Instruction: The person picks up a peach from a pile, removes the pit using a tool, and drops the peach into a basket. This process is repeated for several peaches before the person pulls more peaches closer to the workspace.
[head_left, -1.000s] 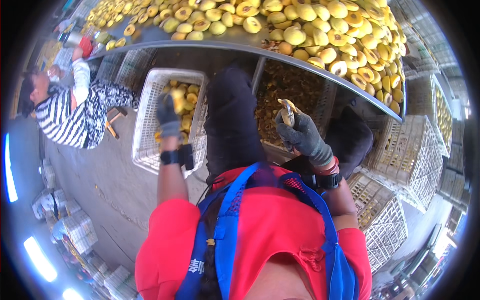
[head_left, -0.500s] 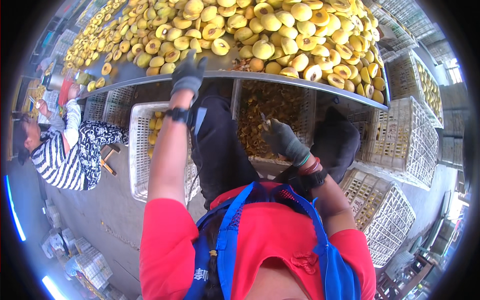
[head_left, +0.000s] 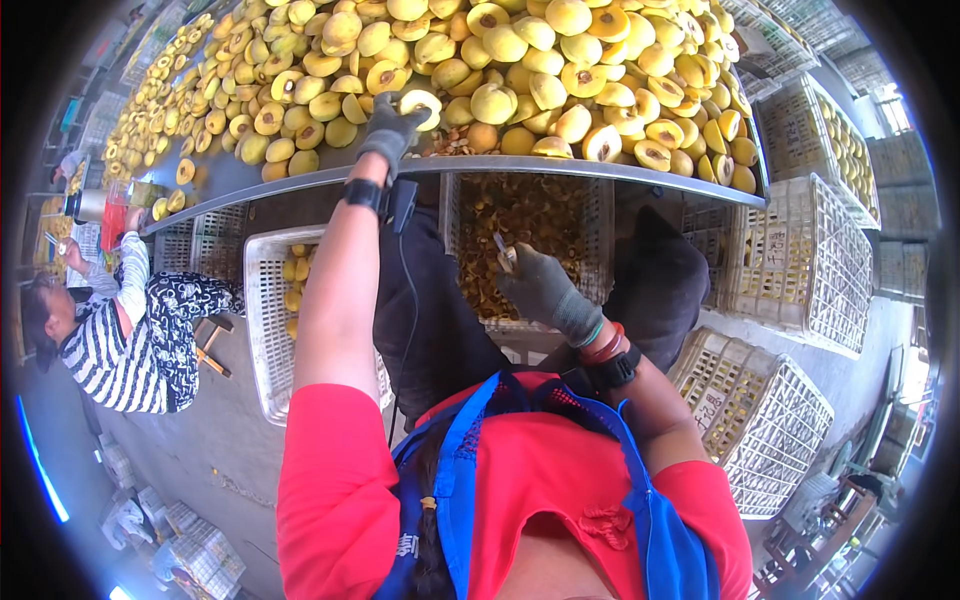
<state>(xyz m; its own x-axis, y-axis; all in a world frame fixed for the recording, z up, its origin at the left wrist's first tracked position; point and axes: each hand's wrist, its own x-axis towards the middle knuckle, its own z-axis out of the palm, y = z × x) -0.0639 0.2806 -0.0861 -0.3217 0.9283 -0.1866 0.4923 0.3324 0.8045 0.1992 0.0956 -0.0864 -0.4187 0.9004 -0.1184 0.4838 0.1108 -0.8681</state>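
My left hand [head_left: 395, 127], in a dark grey glove, is up at the pile of yellow fruit halves [head_left: 545, 85] on the metal table [head_left: 460, 160], fingers closed on a pitted fruit half [head_left: 422, 107]. Lower and right, my gloved right hand [head_left: 535, 285] grips a small hand tool [head_left: 507, 255] with a metal end, above a crate of dark scraps [head_left: 535, 210] under the table edge. A white plastic basket with fruit [head_left: 270, 335] stands left of my legs, partly hidden by my left forearm.
A co-worker in striped clothing [head_left: 110, 360] sits at the left on a wooden stool [head_left: 210, 355] by the table. Stacked white crates with fruit [head_left: 800, 260] stand at the right, another crate [head_left: 755, 440] nearer me. More crates and gear [head_left: 185, 545] lie at the lower left.
My left hand has moved from over the basket up to the pile and now holds a fruit half. My right hand stays low with the tool. The view takes in more of the tabletop.
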